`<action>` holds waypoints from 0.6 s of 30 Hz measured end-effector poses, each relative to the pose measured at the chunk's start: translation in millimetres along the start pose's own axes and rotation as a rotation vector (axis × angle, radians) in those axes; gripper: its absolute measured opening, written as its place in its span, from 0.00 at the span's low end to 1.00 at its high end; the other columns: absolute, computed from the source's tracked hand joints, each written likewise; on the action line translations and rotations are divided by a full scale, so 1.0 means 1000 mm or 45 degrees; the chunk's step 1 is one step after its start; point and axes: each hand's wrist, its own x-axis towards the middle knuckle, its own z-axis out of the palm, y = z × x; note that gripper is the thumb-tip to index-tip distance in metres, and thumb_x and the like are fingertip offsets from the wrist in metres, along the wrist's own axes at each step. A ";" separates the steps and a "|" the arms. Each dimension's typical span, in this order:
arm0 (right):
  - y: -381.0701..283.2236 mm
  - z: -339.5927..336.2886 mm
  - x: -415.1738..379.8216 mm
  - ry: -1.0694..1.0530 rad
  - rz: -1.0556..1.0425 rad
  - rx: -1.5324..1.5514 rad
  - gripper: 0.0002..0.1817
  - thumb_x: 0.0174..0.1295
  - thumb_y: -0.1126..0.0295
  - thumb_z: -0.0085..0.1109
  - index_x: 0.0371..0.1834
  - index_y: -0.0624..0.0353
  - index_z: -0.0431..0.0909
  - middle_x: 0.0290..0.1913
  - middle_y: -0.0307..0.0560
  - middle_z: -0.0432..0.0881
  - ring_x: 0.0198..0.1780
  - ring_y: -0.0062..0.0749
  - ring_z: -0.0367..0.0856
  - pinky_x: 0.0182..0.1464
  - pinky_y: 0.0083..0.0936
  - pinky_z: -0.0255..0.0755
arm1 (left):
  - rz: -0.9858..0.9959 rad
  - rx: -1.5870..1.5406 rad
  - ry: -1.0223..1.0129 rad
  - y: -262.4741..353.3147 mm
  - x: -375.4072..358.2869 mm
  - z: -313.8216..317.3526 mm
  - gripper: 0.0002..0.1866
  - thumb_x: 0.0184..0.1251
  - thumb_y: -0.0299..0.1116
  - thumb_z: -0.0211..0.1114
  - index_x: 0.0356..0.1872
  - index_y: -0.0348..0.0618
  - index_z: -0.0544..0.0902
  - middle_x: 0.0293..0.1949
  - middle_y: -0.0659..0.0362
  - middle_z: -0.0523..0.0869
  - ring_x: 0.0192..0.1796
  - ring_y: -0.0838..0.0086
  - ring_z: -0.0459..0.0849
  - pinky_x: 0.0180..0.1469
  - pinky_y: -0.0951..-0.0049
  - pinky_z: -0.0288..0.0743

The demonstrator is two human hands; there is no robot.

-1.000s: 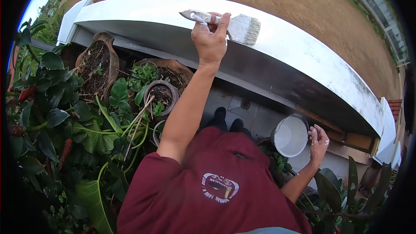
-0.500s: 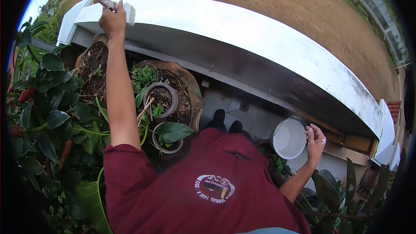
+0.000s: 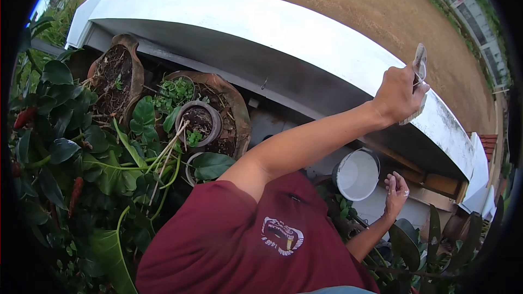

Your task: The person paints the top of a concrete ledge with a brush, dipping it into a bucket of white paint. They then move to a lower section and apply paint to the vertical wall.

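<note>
Brush (image 3: 419, 64) is clasped in the left hand (image 3: 403, 95), handle up, over the right-hand part of the white wall (image 3: 245, 16). Its bristles (image 3: 411, 118) peek out below the hand by the wall's near edge; whether they touch it is hard to tell. The right hand (image 3: 396, 193) is free, fingers loosely bent, just beside a white bucket (image 3: 357, 174). Plant pots (image 3: 217, 125) stand to the left.

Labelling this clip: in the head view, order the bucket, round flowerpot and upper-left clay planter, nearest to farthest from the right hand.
1. Bucket, just left of the right hand.
2. Round flowerpot, left of centre.
3. Clay planter, at upper left.
</note>
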 end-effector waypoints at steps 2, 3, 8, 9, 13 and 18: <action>0.002 0.005 0.004 -0.029 0.012 -0.023 0.16 0.71 0.69 0.58 0.57 0.68 0.79 0.42 0.46 0.87 0.37 0.21 0.82 0.39 0.17 0.73 | -0.030 0.117 0.070 -0.016 0.004 -0.042 0.10 0.60 0.30 0.69 0.31 0.32 0.78 0.20 0.46 0.81 0.22 0.57 0.83 0.30 0.63 0.75; 0.001 0.009 0.008 -0.044 0.015 -0.034 0.16 0.71 0.69 0.58 0.57 0.68 0.79 0.42 0.46 0.87 0.37 0.21 0.82 0.39 0.17 0.73 | -0.009 0.234 0.134 -0.026 0.007 -0.075 0.11 0.60 0.31 0.70 0.31 0.32 0.78 0.20 0.48 0.81 0.22 0.62 0.82 0.29 0.65 0.74; -0.014 0.038 0.018 -0.121 0.005 -0.028 0.16 0.70 0.70 0.58 0.54 0.71 0.79 0.41 0.50 0.87 0.40 0.25 0.84 0.43 0.19 0.76 | -0.160 0.790 0.588 -0.044 0.023 -0.327 0.17 0.59 0.38 0.75 0.34 0.32 0.83 0.23 0.56 0.85 0.24 0.73 0.82 0.30 0.72 0.76; -0.016 0.043 0.020 -0.136 -0.003 -0.027 0.16 0.70 0.70 0.58 0.54 0.71 0.79 0.41 0.50 0.87 0.40 0.25 0.84 0.43 0.20 0.76 | -0.064 0.915 0.668 -0.056 0.025 -0.391 0.18 0.58 0.40 0.76 0.34 0.32 0.83 0.25 0.57 0.86 0.25 0.73 0.83 0.32 0.72 0.77; -0.030 0.057 0.023 -0.154 -0.025 -0.024 0.16 0.70 0.71 0.58 0.54 0.71 0.79 0.41 0.50 0.87 0.40 0.26 0.84 0.42 0.20 0.76 | -0.005 1.715 0.907 -0.015 0.053 -0.546 0.20 0.57 0.46 0.74 0.36 0.38 0.85 0.31 0.52 0.89 0.34 0.61 0.89 0.42 0.64 0.80; -0.049 0.061 0.019 -0.136 -0.032 -0.097 0.14 0.70 0.72 0.57 0.53 0.71 0.79 0.41 0.48 0.86 0.38 0.24 0.83 0.41 0.18 0.74 | -0.017 2.026 0.943 -0.018 0.086 -0.642 0.19 0.61 0.50 0.69 0.39 0.43 0.85 0.36 0.48 0.89 0.41 0.49 0.88 0.48 0.54 0.80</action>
